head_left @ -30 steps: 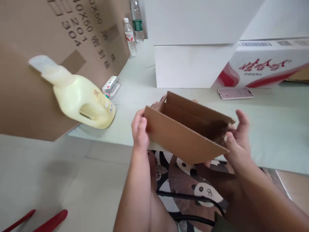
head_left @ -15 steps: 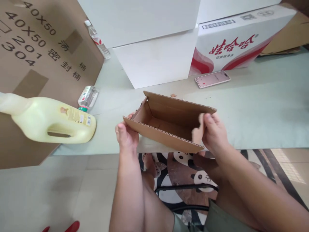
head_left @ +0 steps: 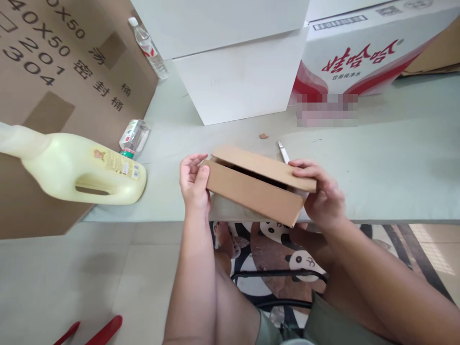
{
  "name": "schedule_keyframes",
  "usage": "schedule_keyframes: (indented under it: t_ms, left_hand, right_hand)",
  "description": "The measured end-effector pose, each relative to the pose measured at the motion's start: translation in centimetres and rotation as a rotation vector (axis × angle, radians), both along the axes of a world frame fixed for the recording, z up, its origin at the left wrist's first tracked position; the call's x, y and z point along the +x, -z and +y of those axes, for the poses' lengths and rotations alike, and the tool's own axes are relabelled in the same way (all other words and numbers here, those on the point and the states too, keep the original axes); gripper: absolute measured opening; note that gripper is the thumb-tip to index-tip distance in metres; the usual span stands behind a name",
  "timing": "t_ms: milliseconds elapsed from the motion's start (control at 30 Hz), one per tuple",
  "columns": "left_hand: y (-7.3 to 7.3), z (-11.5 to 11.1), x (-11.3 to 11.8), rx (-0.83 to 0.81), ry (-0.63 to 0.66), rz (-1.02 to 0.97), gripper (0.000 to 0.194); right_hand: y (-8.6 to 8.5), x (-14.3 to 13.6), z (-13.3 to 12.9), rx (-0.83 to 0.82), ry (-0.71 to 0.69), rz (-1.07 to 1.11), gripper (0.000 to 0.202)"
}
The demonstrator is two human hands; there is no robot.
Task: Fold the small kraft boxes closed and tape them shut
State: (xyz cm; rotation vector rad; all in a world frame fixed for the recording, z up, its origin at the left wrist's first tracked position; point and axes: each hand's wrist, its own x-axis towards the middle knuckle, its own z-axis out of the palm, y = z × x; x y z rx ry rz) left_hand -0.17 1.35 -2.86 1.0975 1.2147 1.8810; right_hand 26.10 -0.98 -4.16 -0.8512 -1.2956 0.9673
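Note:
A small brown cardboard box (head_left: 253, 191) is held at the front edge of the table, its long flaps folded inward with a dark gap between them. My left hand (head_left: 194, 179) grips its left end, thumb on the near side. At the right end, my right hand (head_left: 323, 191) is closed on the box with its fingers over the far flap. Just beyond the box lies a slim light-coloured tool (head_left: 283, 152), partly hidden by the flap; its kind is unclear. A scrap of cardboard (head_left: 263, 136) rests near it.
Left of the hands are a pale yellow jug (head_left: 82, 167), a small clear bottle (head_left: 133, 138), a water bottle (head_left: 149, 48) and a large carton (head_left: 53, 72). White boxes (head_left: 237, 76) and a red-and-white carton (head_left: 359, 64) stand behind. A blurred-out patch (head_left: 327, 111) hides something.
The box's upright long flaps have folded inward, narrowing the opening. My right hand has moved from the torn-looking end flap onto the far flap. The slim tool has come into sight.

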Motion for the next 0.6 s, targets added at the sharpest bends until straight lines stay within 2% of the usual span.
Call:
schedule_keyframes:
  t_ms: [167, 267, 333, 433, 533, 600]
  left_hand:
    - [0.1, -0.4, -0.8, 0.055, 0.065, 0.344, 0.027]
    - [0.1, -0.6, -1.0, 0.088, 0.091, 0.42, 0.023]
    - [0.1, -0.7, -1.0, 0.064, 0.059, 0.435, 0.022]
    - [-0.1, -0.6, -1.4, 0.01, -0.007, 0.375, 0.019]
    - [-0.3, -0.3, -2.2, -0.023, -0.093, 0.143, 0.015]
    - [-0.4, 0.0, -2.6, -0.041, -0.172, -0.007, 0.015]
  right_hand:
    - [-0.2, -0.3, -0.5, 0.045, 0.08, -0.196, 0.013]
    - [-0.2, -0.3, -0.4, 0.072, 0.058, -0.224, 0.013]
    - [0.2, -0.1, -0.1, 0.088, 0.028, -0.164, 0.025]
    - [1.0, 0.4, 0.5, 0.043, 0.085, -0.094, 0.045]
    - [1.4, 0.8, 0.8, -0.145, 0.219, -0.19, 0.043]
    - [1.3, 0.7, 0.7, -0.251, 0.14, -0.267, 0.048]
